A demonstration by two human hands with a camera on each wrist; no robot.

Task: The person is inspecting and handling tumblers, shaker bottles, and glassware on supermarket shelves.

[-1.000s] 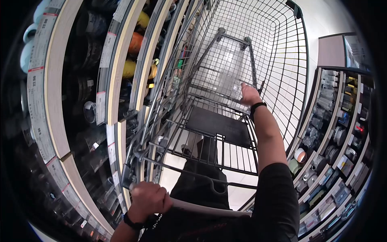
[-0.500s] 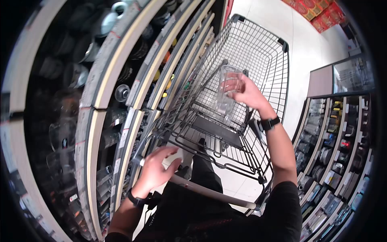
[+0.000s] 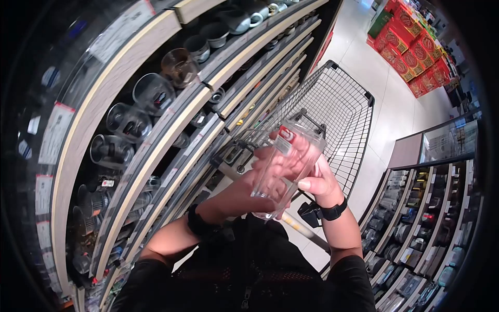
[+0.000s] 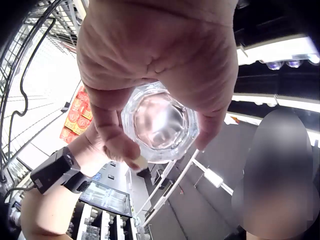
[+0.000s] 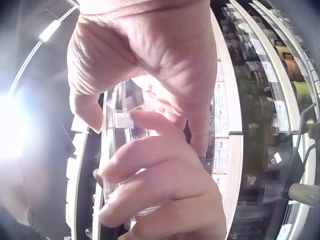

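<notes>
A tall clear glass vase (image 3: 285, 141) with faceted sides and a red and white label is held up in front of the chest, tilted. My left hand (image 3: 236, 188) grips it from the left; its fingers show through the glass. On the other side my right hand (image 3: 326, 179) holds it too, thumb lying along the near face. In the left wrist view the many-sided end of the vase (image 4: 160, 125) faces the camera, framed by the left hand (image 4: 160, 55). Left fingers (image 5: 155, 170) wrap the vase below the right hand (image 5: 145, 45) in the right wrist view.
A wire shopping cart (image 3: 347, 104) stands ahead, its pale handle (image 3: 306, 233) below the hands. Shelves (image 3: 150, 151) with glasses (image 3: 154, 93) run close along the left. More stocked shelves (image 3: 416, 218) stand at the right, and red boxes (image 3: 410, 49) are stacked farther off.
The right hand has lifted the vase out of the cart toward the chest. My left hand has left the cart handle and taken hold of the vase. The view has swung toward the left shelves.
</notes>
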